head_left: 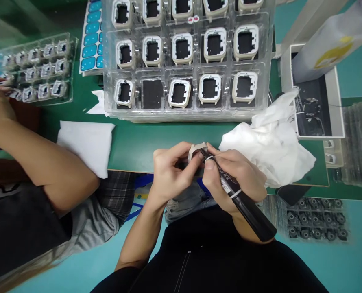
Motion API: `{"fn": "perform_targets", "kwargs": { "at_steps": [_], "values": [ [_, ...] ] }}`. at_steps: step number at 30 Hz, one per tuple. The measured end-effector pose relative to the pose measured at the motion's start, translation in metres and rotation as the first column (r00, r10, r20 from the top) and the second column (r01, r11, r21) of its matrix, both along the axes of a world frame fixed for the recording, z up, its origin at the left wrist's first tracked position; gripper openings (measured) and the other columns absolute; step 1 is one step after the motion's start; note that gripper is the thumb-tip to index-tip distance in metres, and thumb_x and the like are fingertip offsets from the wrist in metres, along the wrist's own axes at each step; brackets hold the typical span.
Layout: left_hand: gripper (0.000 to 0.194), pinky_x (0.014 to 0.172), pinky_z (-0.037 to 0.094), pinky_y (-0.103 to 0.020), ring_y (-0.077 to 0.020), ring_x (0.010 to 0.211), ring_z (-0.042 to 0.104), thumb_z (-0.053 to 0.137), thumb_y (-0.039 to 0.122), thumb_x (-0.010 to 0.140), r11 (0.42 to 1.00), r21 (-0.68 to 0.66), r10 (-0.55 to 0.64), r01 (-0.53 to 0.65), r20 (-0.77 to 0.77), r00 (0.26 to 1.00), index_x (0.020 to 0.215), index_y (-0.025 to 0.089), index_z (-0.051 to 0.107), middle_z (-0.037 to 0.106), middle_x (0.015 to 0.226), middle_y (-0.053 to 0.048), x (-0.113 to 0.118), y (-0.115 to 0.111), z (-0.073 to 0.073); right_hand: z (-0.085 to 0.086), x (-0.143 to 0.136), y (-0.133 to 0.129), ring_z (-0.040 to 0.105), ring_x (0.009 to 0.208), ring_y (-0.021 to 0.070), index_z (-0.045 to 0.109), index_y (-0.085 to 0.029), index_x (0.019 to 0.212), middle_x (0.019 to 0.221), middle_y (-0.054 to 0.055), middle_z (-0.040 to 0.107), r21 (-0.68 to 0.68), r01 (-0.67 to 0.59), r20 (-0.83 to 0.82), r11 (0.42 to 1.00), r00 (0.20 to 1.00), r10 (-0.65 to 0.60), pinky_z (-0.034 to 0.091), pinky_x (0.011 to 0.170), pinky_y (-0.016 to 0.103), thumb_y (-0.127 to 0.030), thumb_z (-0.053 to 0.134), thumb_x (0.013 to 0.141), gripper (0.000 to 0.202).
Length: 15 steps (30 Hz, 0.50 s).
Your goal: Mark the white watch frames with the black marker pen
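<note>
Between the thumb and fingers of my left hand (173, 173) is a small beige watch case frame (195, 149), held tilted above the front edge of the table. My right hand (234, 177) grips a black marker pen (245, 205), its tip angled up and left against or very near the inside of the frame; the exact contact is hidden by my fingers. Beyond my hands lies a clear plastic tray (181, 113) with rows of similar frames in its pockets. One pocket (152, 93) in its front row has no frame.
A crumpled white cloth (272, 142) lies right of my hands, a folded white cloth (86, 142) to the left. At right stands a white box (338, 95) with a bottle (324, 44) leaning in it. A co-worker's arm (43, 158) reaches toward another tray (68, 87) at left.
</note>
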<state>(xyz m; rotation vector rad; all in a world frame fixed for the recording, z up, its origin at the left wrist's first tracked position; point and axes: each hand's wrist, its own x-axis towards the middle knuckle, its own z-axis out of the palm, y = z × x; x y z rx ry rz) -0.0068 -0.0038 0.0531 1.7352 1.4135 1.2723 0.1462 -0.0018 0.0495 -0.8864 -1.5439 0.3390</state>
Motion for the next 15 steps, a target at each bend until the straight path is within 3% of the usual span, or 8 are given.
{"fn": "perform_targets", "kwargs": {
  "at_steps": [6, 11, 15],
  "values": [
    [0.026, 0.047, 0.039, -0.019, -0.0072, 0.051, 0.048, 0.087, 0.034, 0.089, 0.997, -0.073, 0.003, 0.005, 0.109, 0.994, 0.077, 0.017, 0.072, 0.060, 0.059, 0.003, 0.0004, 0.0021, 0.0005, 0.0006, 0.0004, -0.0006, 0.084, 0.089, 0.0254, 0.068, -0.023, 0.095, 0.088, 0.002, 0.079, -0.022, -0.019, -0.012, 1.000, 1.000, 0.019, 0.073, 0.073, 0.032, -0.004, 0.077, 0.081, 0.025],
    [0.022, 0.058, 0.056, -0.020, -0.0120, 0.062, 0.067, 0.091, 0.032, 0.085, 0.968, -0.223, -0.037, 0.116, 0.328, 0.944, 0.083, 0.017, 0.076, 0.073, 0.072, -0.001, -0.0026, 0.0056, 0.0006, 0.0005, 0.0016, 0.0000, 0.084, 0.090, 0.0263, 0.068, -0.023, 0.096, 0.090, 0.003, 0.080, -0.006, -0.034, -0.034, 0.999, 0.999, 0.034, 0.072, 0.071, 0.033, -0.005, 0.077, 0.081, 0.025],
    [0.018, 0.062, 0.059, -0.019, -0.0116, 0.065, 0.070, 0.092, 0.026, 0.084, 0.954, -0.247, -0.060, 0.171, 0.401, 0.914, 0.084, 0.017, 0.076, 0.075, 0.074, 0.000, -0.0013, 0.0091, 0.0028, -0.0031, -0.0042, 0.0004, 0.084, 0.087, 0.0270, 0.069, -0.020, 0.093, 0.089, 0.007, 0.080, -0.012, -0.012, -0.070, 1.000, 0.997, 0.011, 0.071, 0.071, 0.033, -0.003, 0.078, 0.080, 0.024]
  ]
}}
